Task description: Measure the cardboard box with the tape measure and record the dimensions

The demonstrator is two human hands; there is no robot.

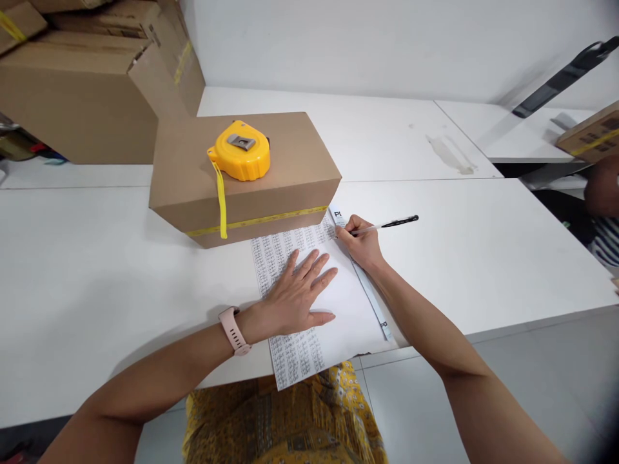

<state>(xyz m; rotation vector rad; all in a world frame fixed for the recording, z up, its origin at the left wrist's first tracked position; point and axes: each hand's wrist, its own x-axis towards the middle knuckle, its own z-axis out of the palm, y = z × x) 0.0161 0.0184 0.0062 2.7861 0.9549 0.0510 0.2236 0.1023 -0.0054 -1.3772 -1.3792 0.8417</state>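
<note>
My left hand (297, 293) lies flat with fingers spread on a sheet of paper (338, 316) filled with columns of handwritten figures. My right hand (362, 243) is closed on a black-capped pen (391, 224), its tip touching the paper's upper right part. The sheet hangs a little over the front edge of the white table (483, 258). Just behind the paper stands a small cardboard box (290, 167), and a yellow tape measure (242, 151) rests on top with its strap hanging down the box front.
Larger cardboard boxes (82, 90) are stacked at the back left. Another person's arm and striped sleeve (602, 212) show at the right edge, beside a box (592, 132) and a black stand (561, 80). A pink watch (233, 330) sits on my left wrist.
</note>
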